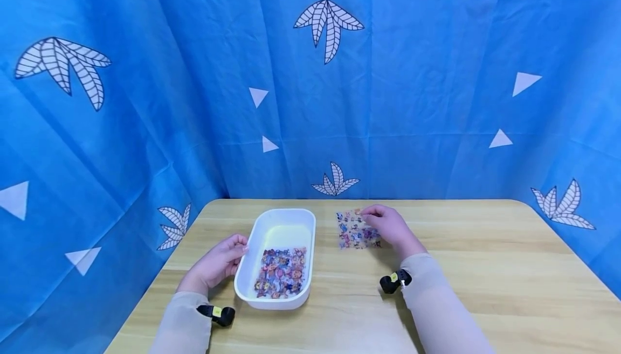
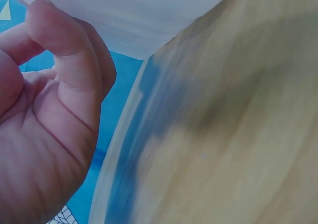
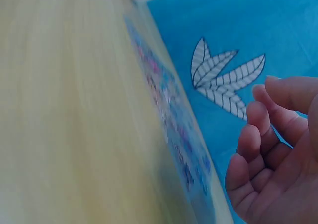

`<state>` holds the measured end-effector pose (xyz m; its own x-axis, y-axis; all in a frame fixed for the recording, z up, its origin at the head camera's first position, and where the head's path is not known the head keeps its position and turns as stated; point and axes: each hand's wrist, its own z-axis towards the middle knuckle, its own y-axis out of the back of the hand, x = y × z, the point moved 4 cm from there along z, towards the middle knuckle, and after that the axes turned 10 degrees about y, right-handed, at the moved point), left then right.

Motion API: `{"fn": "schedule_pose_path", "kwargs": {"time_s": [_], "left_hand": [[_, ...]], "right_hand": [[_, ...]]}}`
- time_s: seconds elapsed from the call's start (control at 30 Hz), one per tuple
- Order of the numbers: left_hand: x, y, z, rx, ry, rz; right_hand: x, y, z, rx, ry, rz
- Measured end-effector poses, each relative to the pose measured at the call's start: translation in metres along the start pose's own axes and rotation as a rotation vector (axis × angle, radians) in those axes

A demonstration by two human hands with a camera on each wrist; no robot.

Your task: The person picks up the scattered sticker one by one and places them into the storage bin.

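Observation:
My left hand (image 1: pixel 220 261) grips the left rim of a white plastic tub (image 1: pixel 309 246), its fingers curled at the edge. In the left wrist view the tub's underside (image 2: pixel 139 15) shows above the table, so it looks tilted or lifted on that side. Inside the tub lie colourful cartoon sticker sheets (image 1: pixel 281 273). A clear sheet with small cartoon stickers (image 1: pixel 356 234) lies flat on the table to the right of the tub. My right hand (image 1: pixel 388 226) is over that sheet's upper right part. In the right wrist view its fingers (image 3: pixel 248 139) are loosely bent, with nothing seen between them.
The light wooden table (image 1: pixel 485 268) extends to the right and front. A blue curtain (image 1: pixel 412 101) with leaf and triangle prints hangs behind and at both sides. Black wrist cameras sit on both sleeves (image 1: pixel 436 300).

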<state>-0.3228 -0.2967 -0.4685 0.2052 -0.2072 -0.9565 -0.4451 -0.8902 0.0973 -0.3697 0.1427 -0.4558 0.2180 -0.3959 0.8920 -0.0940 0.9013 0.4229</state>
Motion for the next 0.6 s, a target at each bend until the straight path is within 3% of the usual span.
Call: {"fn": "schedule_pose_path", "kwargs": {"time_s": [0.43, 0.6], "left_hand": [[0.005, -0.003, -0.003, 0.017, -0.007, 0.001], [0.002, -0.003, 0.000, 0.007, -0.023, -0.007]], "right_hand": [[-0.020, 0.029, 0.023, 0.028, -0.083, -0.043], [-0.022, 0.038, 0.031, 0.043, -0.072, -0.078]]}}
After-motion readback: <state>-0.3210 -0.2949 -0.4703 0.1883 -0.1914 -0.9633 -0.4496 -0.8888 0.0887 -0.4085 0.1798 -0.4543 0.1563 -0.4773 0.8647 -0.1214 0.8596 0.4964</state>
